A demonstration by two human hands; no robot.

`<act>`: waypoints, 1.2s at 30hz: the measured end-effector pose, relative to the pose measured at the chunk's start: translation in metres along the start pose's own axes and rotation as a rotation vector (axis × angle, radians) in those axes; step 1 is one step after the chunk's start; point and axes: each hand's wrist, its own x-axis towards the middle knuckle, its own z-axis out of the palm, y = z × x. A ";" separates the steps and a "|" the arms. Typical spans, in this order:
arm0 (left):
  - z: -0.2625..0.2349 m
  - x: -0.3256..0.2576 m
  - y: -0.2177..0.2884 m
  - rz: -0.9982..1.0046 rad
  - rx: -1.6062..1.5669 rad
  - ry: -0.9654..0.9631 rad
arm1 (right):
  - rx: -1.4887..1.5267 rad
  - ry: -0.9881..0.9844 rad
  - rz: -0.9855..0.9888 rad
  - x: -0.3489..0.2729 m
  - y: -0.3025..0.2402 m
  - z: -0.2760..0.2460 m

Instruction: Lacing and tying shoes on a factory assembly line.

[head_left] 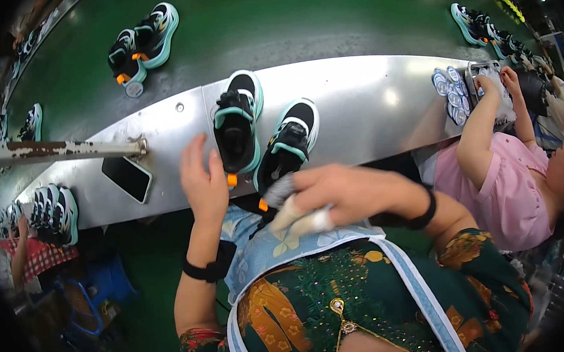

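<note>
A pair of black, white and mint-green sneakers stands on the metal ledge in front of me, toes pointing away. Beside the left sneaker (236, 123) is my left hand (206, 186), its fingers raised and apart, with nothing in it. My right hand (327, 195) is at the heel of the right sneaker (289, 142). Pale covers sit on some of its fingertips, and a grey, ridged patch shows at its foremost finger. Motion smears these fingers, so whether they grip anything is unclear. Orange tabs hang at both heels.
A phone (128, 179) lies on the metal ledge (355, 96) under a worn metal bar (58, 150). Another pair of sneakers (144, 44) rests on the green surface (322, 18) beyond. At right, a person in pink (497, 184) handles things beside stacked, round-patterned pale items (452, 94).
</note>
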 end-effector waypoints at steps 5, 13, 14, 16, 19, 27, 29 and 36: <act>-0.009 -0.045 0.048 0.239 0.082 -0.182 | -0.167 0.269 0.455 -0.014 0.018 -0.064; 0.034 -0.035 0.019 0.579 0.276 -0.291 | -0.258 -0.003 0.314 0.038 0.054 -0.048; 0.035 -0.036 0.018 0.594 0.263 -0.273 | -0.307 -0.038 0.313 0.036 0.050 -0.048; 0.041 -0.039 0.020 0.569 0.234 -0.234 | -0.357 -0.074 0.311 0.031 0.038 -0.046; 0.047 -0.031 0.021 0.483 0.178 -0.174 | -0.535 -0.093 0.460 0.024 0.034 -0.045; 0.019 -0.027 0.039 -0.067 -0.129 -0.266 | -0.630 -0.056 0.418 0.028 0.027 -0.039; 0.015 -0.019 0.035 -0.396 -0.344 -0.405 | -0.630 -0.063 0.414 0.028 0.028 -0.037; 0.024 -0.026 0.026 -0.073 -0.175 -0.291 | -0.690 -0.004 0.282 0.005 0.030 -0.027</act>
